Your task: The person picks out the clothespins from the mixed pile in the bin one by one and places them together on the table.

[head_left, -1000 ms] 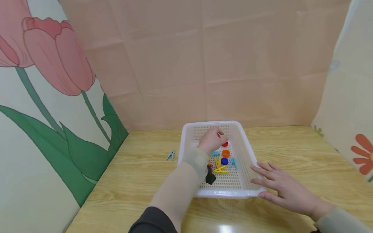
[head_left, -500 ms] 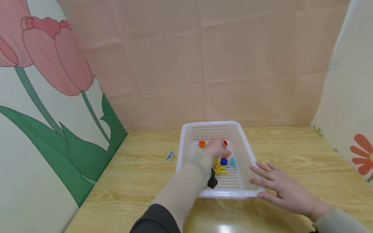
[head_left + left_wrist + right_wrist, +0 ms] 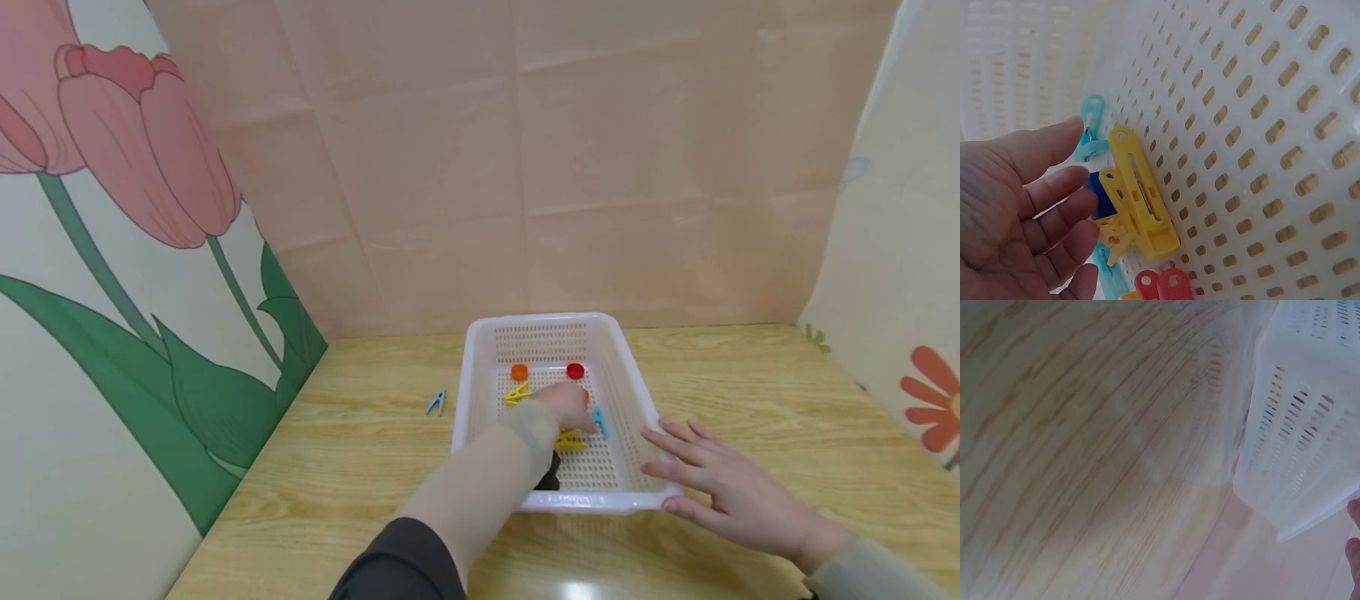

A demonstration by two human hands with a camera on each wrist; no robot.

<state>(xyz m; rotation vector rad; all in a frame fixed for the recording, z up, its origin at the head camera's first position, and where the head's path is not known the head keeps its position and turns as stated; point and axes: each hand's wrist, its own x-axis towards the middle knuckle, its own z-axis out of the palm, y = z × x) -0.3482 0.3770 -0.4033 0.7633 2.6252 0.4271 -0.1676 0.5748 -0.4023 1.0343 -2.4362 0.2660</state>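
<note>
Left hand (image 3: 1013, 209) low in the basket (image 3: 540, 317), fingers loosely parted by the blue piece (image 3: 1105, 199); right hand (image 3: 723, 487), fingers spread, touches its near-right side, seemingly steadying it.

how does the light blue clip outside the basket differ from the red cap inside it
Colour: the blue clip is pale, the red cap vivid.
Shape: the clip has two splayed arms; the cap is round.
Place: the clip is on the table, the cap inside the basket.
Shared: neither hand touches them.
</note>
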